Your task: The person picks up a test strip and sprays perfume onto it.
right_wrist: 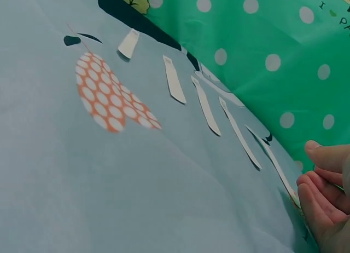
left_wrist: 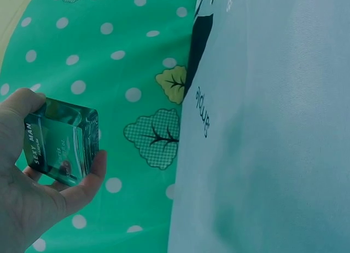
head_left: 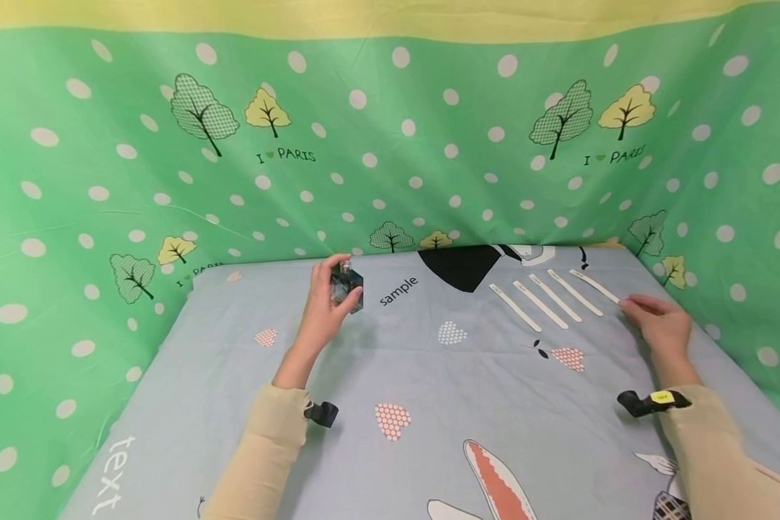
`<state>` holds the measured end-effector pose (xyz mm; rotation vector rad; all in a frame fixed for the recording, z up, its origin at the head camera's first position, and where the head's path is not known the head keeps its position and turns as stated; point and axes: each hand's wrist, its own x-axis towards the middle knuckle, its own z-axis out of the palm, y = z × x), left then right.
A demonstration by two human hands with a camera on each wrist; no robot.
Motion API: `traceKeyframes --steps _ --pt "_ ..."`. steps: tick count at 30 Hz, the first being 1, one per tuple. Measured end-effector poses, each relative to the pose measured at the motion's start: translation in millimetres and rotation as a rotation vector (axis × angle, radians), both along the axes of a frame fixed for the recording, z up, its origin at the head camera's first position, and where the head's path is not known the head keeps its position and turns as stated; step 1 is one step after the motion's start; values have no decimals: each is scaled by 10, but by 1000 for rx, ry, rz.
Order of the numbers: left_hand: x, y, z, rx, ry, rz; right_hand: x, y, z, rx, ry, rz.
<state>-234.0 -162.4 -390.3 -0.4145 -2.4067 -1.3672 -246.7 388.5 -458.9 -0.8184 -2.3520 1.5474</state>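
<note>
My left hand (head_left: 323, 310) holds up a glass perfume bottle (head_left: 344, 283) above the table, its fingers and thumb around the sides. In the left wrist view the bottle (left_wrist: 63, 138) is clear blue-green, tilted, with "SEXY MAN" lettering on one face. At the table's right, my right hand (head_left: 666, 328) pinches the near end of a white paper test strip (head_left: 594, 285), the rightmost of a row. Its far end has small printing. The pinched end is partly hidden by the fingers in the right wrist view.
Several more white paper strips (head_left: 546, 303) lie side by side, slanted, left of the right hand. A grey-blue printed cloth (head_left: 338, 462) covers the table. Behind and at the sides hangs a green dotted curtain (head_left: 338, 137).
</note>
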Motion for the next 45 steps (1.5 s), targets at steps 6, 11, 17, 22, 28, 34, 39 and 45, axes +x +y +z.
traceKeyframes --steps 6,11,17,22,28,34,39,45 --pt "1 0 -2 4 1 -3 -49 -72 -26 22 -28 -2" --pt "7 3 -10 4 -6 2 -54 -136 -43 6 -14 -3" --pt "10 10 -16 5 -9 1 -25 -186 -46 -5 -3 10" --pt "13 9 -23 6 -12 4 -19 -222 -62 2 6 25" --pt "8 7 -33 7 -11 1 -52 -248 -131 53 32 40" --pt "10 1 -17 10 -2 1 -48 -290 -163 130 79 72" --pt "-3 -4 -23 6 4 -2 -37 -308 -172 155 89 90" --pt "-7 0 -27 0 11 -7 -32 -326 -189 168 108 128"
